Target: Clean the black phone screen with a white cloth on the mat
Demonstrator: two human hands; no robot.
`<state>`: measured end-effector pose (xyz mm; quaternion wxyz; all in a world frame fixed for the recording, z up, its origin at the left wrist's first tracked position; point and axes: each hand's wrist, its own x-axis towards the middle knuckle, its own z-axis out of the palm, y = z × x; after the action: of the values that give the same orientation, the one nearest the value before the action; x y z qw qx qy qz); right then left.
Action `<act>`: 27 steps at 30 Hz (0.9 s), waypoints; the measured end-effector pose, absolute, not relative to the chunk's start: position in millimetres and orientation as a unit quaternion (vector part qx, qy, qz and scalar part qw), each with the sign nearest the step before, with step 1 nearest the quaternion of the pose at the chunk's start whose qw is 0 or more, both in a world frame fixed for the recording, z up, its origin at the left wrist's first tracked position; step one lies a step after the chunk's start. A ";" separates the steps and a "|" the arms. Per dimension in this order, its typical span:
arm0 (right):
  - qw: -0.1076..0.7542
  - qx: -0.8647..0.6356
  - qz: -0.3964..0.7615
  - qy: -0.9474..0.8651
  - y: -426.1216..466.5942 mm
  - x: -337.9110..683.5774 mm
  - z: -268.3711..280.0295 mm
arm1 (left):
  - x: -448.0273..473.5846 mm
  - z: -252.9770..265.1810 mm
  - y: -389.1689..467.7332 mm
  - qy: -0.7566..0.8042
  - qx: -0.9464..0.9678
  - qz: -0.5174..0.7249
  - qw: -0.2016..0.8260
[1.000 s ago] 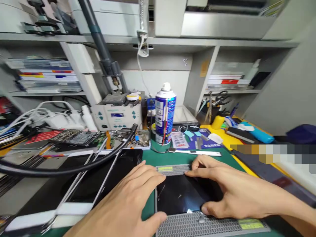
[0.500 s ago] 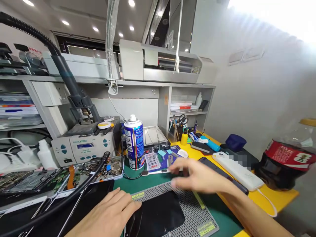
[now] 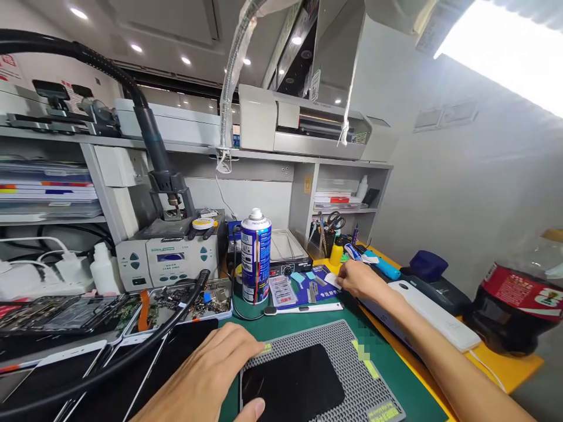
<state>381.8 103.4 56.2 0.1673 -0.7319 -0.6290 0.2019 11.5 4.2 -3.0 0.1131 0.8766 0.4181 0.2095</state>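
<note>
Left hand (image 3: 220, 363) is open, thumb apart from the fingers, at the left edge of the grey textured mat (image 3: 360, 381), beside the black panel (image 3: 294, 381) resting on it. Right hand (image 3: 358, 280) reaches farther across the green surface (image 3: 396, 363), fingers bent down by a white pad (image 3: 331, 279); whether they grip anything cannot be told. Near the pad lies a purple card (image 3: 328, 292). A white-handled brush (image 3: 314, 308) lies beyond the mat, and a blue spray can (image 3: 255, 258) stands upright left of the card.

Pale grey wall (image 3: 440, 170), bright lamp (image 3: 505, 55) upper right, grey shelving (image 3: 302, 202), ceiling spotlights (image 3: 78, 13)
</note>
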 end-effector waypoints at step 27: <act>0.196 -0.337 0.805 -0.447 28.0 265.4 36.5 | 60.5 27.8 -9.3 0.408 0.523 0.346 0.663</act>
<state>265.4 28.0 36.5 0.1959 -0.3374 -0.4465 0.8052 60.5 -9.3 27.8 0.6633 0.5228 0.4083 0.3463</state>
